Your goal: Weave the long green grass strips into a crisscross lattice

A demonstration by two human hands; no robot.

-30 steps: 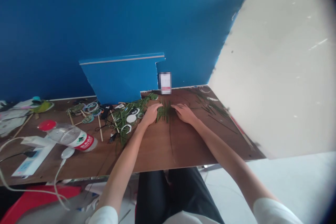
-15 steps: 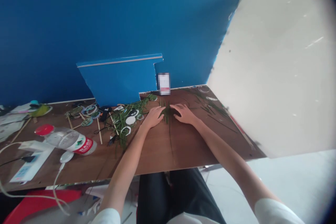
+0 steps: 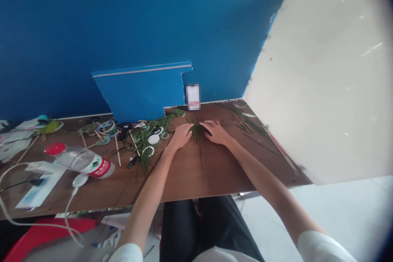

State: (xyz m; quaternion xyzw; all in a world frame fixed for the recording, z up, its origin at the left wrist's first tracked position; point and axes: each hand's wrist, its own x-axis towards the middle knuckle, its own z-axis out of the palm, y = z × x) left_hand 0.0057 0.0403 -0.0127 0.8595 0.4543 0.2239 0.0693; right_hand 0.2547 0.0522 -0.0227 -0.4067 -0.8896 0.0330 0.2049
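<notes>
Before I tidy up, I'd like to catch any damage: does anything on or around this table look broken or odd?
The blue panel at the back of the table has a stepped right side with a rough, pale edge, perhaps broken or cut. On the left, a white cable droops over the front edge, looking untidy.

At the lower left of the frame, a lying plastic bottle (image 3: pixel 73 159) wears a label (image 3: pixel 100 167) whose white characters on red appear to read 农夫山泉. Pixelation hides any text on the upright card (image 3: pixel 193 97) at centre; the blue print on the power strip (image 3: pixel 39 191), lower left, is illegible.
</notes>
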